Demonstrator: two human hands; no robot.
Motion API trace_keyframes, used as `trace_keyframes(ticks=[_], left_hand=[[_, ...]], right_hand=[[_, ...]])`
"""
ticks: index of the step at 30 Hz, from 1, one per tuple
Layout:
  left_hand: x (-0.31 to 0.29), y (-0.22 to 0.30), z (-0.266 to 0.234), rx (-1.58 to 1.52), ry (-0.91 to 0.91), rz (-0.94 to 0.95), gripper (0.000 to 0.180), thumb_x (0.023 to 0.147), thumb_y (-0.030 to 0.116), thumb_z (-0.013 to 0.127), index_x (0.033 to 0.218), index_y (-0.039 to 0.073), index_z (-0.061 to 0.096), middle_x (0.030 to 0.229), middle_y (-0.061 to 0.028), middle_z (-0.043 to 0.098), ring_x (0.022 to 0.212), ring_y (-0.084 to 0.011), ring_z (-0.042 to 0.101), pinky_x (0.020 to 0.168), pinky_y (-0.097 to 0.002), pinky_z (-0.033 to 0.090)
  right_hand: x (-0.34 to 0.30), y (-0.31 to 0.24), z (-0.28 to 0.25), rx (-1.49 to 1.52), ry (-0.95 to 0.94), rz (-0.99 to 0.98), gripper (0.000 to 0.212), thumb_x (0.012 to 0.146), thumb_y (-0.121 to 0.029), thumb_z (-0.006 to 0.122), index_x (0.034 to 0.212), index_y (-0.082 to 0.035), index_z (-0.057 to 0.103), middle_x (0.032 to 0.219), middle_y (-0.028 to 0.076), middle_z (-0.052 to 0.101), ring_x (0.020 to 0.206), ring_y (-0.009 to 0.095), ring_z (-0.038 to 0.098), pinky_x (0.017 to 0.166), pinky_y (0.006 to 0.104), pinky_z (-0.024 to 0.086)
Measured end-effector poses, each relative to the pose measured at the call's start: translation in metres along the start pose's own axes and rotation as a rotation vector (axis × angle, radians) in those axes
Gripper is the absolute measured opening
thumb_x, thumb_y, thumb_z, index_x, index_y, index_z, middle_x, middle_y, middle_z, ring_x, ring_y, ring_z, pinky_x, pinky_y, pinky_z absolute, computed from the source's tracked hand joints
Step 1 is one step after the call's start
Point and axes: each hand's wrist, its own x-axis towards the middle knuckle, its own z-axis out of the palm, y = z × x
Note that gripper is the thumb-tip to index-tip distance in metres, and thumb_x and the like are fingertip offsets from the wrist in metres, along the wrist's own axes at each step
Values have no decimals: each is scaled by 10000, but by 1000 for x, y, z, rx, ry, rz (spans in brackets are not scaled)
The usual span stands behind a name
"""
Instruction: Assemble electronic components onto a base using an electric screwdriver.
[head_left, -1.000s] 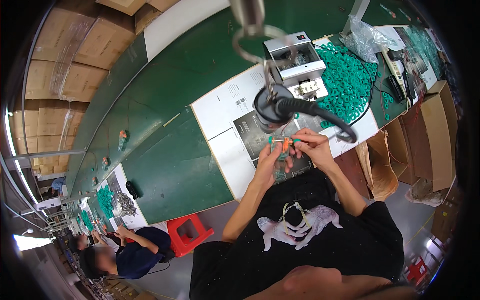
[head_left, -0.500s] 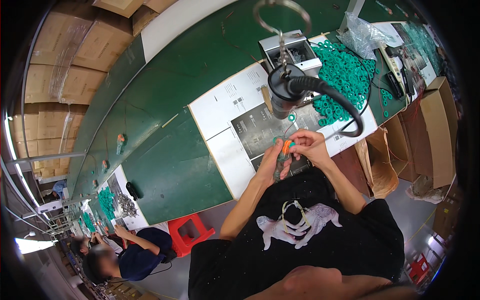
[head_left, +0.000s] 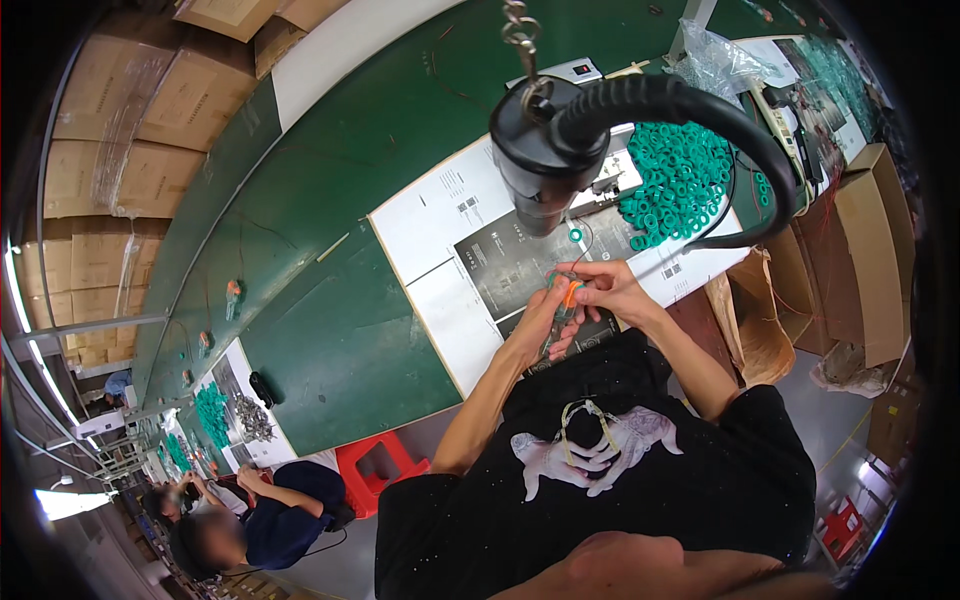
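In front of my chest, my left hand (head_left: 536, 326) wraps round a small orange-and-green part with a clear body (head_left: 573, 294). My right hand (head_left: 618, 292) pinches at its orange end, thumb against it and fingertips touching those of the left. Part of the piece is hidden by fingers. A thin dark wire loops up above it. Just beyond the hands, a single green ring (head_left: 575, 236) lies on the black printed sheet (head_left: 500, 262). Over the work spot hangs a black electric screwdriver (head_left: 540, 205) with a thick black cable (head_left: 740, 105).
A heap of green rings (head_left: 680, 175) lies at the back right, beside a metal device (head_left: 612, 185). Cardboard boxes (head_left: 868, 250) stand at the right. Further left along the green table (head_left: 330, 350) sit similar parts (head_left: 234, 298), a red stool (head_left: 375, 470) and co-workers (head_left: 290, 500).
The hanging screwdriver looks larger and nearer, its cable swung across the ring heap. My right fingers have closed further over the orange end, still against my left hand.
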Motion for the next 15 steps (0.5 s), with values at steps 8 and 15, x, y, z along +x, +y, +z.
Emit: trace_keyframes(ticks=[8,15], left_hand=[[13,3,-5,-7,-80,-24,757,1023,695,376,898,-21,589,544,-23,433,319,-107,379,284,-255,307],[8,-1,-9,-128,-14,24,572,1048,566,456,945,17,577,584,-42,480,333,-124,410,290,-270,325]], right_hand=[[-2,8,-6,29,-13,-102,520,952,-105,713,1415,70,552,927,88,729,688,153,705,545,230,510],[12,19,-12,2,-66,-108,509,956,-110,710,1416,48,559,1095,138,721,750,166,703,590,259,550]])
